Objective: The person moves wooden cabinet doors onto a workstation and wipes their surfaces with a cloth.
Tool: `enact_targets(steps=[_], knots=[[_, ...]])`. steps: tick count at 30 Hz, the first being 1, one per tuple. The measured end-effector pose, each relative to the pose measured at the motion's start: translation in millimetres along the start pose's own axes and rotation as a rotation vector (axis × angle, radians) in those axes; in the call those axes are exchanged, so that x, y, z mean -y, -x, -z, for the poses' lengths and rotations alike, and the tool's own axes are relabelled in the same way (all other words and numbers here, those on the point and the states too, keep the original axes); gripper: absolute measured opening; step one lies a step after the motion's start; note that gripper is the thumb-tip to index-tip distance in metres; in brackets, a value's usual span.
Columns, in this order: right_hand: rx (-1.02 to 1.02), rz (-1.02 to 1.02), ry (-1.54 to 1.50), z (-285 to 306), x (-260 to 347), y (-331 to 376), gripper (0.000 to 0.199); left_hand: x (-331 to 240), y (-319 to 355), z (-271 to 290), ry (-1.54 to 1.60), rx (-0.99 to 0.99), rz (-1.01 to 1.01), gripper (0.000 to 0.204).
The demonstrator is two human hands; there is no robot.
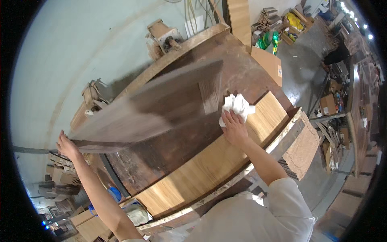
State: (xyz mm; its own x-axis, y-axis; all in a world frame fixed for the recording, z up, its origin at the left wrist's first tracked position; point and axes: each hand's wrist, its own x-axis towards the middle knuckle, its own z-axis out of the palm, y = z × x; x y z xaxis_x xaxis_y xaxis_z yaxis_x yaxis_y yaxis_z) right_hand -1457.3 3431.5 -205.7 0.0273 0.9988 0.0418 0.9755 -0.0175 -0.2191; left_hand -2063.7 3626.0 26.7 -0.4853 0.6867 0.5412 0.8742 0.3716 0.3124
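A long grey-brown board (161, 105) stands tilted over the dark worktop, smeared by motion, with lines of grain at its right end. At its left end is my left hand (66, 146), fingers apart and stretched outward; the board's corner lies right beside the palm, and I cannot tell whether they touch. My right hand (235, 128) is closed on a crumpled white cloth (238, 105) near the board's right end. Under that hand and along the near side of the worktop lies a long light-wood board (209, 165).
The brown worktop (250, 72) has a raised wooden rail (189, 44) at its back, with clamp-like metal fittings (165, 36) behind it. A stack of boards (300, 149) stands at the near right. Cardboard boxes (268, 64) sit beyond the right edge. A blue round object (114, 194) is at lower left.
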Motion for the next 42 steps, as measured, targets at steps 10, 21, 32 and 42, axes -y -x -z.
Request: enact_targets(steps=[10, 21, 32, 42], knots=[[0.013, -0.154, 0.020, -31.8, 19.3, 2.2, 0.054, 28.9, -23.8, -14.1, -0.111, 0.051, 0.050, 0.048], [-0.001, -0.537, -0.306, 75.0, -34.1, -54.9, 0.039, 35.4, 6.1, 17.2, -0.153, 0.154, 0.079, 0.051], [-1.097, -0.483, -0.834, 187.8, -161.5, 47.2, 0.033, 35.6, -3.3, 18.4, -0.220, 0.165, -0.032, 0.048], [-1.125, -0.692, -0.766, 102.1, -183.7, 109.0, 0.037, 83.4, 6.1, 43.0, -0.389, 0.092, -0.287, 0.049]])
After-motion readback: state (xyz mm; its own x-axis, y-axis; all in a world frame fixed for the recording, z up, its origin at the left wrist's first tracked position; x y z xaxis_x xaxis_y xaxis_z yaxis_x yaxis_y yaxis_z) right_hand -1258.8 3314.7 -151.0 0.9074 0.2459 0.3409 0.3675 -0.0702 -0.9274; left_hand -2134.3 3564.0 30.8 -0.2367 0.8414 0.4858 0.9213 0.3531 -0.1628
